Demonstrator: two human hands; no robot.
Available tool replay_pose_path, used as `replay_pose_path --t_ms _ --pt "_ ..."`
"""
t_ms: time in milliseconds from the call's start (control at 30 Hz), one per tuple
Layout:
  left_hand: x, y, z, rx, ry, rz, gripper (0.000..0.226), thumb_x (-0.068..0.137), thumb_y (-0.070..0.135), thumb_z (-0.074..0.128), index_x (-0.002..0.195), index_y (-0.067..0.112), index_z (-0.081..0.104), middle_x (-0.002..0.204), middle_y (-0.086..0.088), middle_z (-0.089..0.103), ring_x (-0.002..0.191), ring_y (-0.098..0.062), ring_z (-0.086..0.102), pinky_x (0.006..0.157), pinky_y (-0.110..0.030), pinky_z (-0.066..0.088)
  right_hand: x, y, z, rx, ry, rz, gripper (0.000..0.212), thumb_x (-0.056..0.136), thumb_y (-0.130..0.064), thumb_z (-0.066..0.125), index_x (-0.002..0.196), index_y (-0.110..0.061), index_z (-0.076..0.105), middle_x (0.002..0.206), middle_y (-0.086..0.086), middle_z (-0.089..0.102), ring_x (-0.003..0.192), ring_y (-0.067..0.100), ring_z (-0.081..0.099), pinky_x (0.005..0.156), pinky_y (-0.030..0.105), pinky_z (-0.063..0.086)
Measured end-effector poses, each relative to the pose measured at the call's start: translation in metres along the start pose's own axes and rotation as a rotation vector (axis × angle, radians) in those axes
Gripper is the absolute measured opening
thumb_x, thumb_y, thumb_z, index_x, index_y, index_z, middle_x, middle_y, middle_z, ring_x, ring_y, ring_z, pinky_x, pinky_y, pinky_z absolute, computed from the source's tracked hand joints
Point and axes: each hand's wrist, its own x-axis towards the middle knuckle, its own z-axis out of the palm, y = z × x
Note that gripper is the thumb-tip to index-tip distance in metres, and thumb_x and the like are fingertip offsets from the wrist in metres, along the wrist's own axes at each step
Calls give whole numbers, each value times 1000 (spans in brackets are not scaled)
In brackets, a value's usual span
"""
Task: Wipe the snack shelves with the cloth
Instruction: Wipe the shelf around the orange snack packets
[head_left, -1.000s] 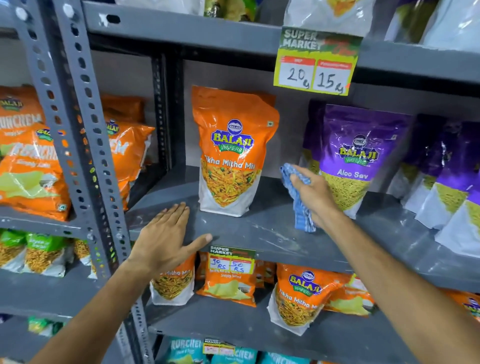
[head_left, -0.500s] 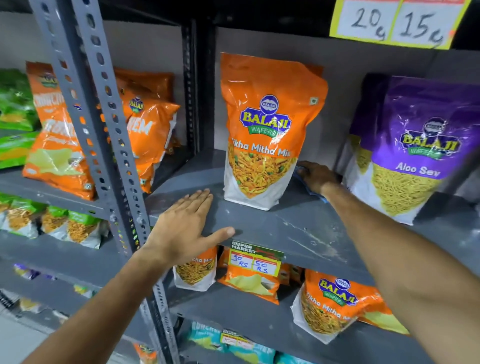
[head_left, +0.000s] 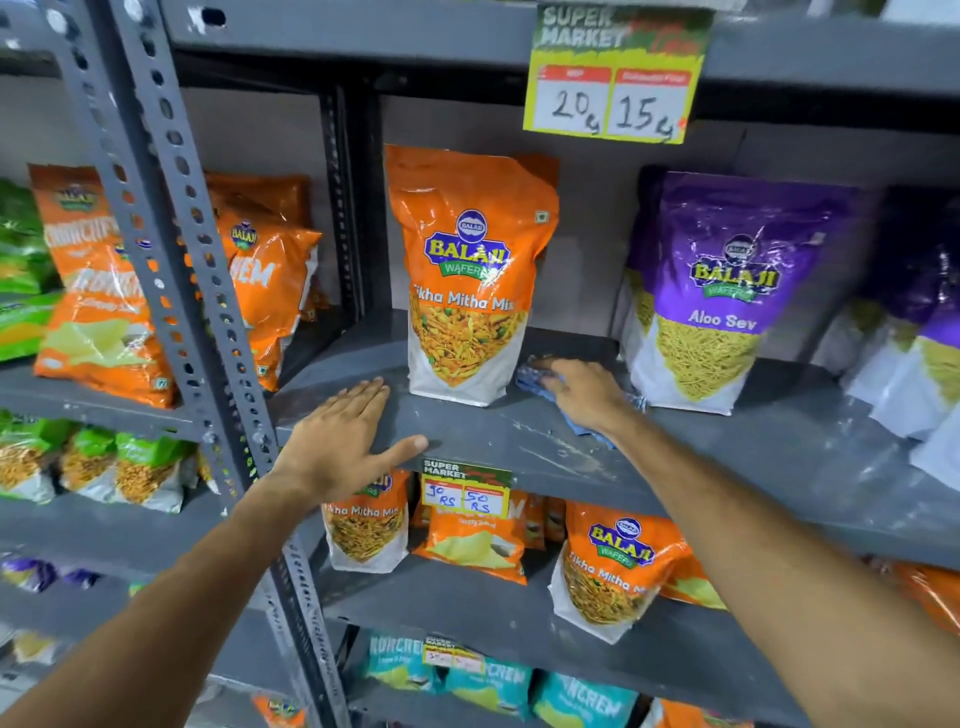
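The grey metal shelf (head_left: 737, 457) runs across the middle of the view. My right hand (head_left: 587, 392) presses a blue checked cloth (head_left: 535, 382) flat on the shelf, in the gap between an orange Tikha Mitha Mix bag (head_left: 467, 275) and a purple Aloo Sev bag (head_left: 727, 291). Most of the cloth is hidden under the hand. My left hand (head_left: 343, 441) lies flat and open on the shelf's front left corner, fingers spread, holding nothing.
A perforated grey upright (head_left: 171, 270) stands left of my left hand. More purple bags (head_left: 919, 322) stand at the right. A price tag (head_left: 465, 488) hangs on the shelf's front edge, another price tag (head_left: 613, 78) above. Snack bags fill the lower shelves and the left bay.
My right hand has drawn the cloth back from deep beside the orange bag toward the front of the shelf. The left hand has stayed put. The camera has pulled back and tilted up.
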Motion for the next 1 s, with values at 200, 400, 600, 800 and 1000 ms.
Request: replay_pose_path --t_ms 200,400,600,800,1000 --pt "-3 3 -5 -2 -31 1 123 79 96 6 167 10 14 176 -7 12 162 -18 10 130 -33 6 -52 -19 -4 32 -11 -52 36 100 -32 54 135 -40 61 139 2 64 125 29 61 99 39 49" --pt "-4 2 -5 -3 -28 2 124 79 96 5 167 10 13 176 -6 11 162 -17 10 131 -34 7 -90 -12 -21 394 -10 -118 36 100 -19 57 133 -31 65 136 -10 66 126 6 59 109 31 44" --pt "-1 0 -2 1 -20 1 124 79 97 5 167 9 14 176 -6 12 162 -18 11 132 -35 9 -88 -1 -19 184 35 115 38 103 -28 51 141 -33 57 141 3 62 130 26 57 105 34 43" --pt "-1 0 0 10 -12 -1 123 80 97 5 167 9 14 176 -7 13 162 -19 12 131 -35 9 -78 -35 -15 31 -35 80 44 105 -34 44 149 -32 44 160 1 41 147 25 38 114 40 33" --pt "0 0 0 13 -17 3 122 81 96 6 167 10 14 176 -7 13 162 -19 12 130 -34 8 -88 -64 -4 16 -74 -28 39 105 -36 47 143 -39 52 152 1 52 135 30 50 106 43 42"
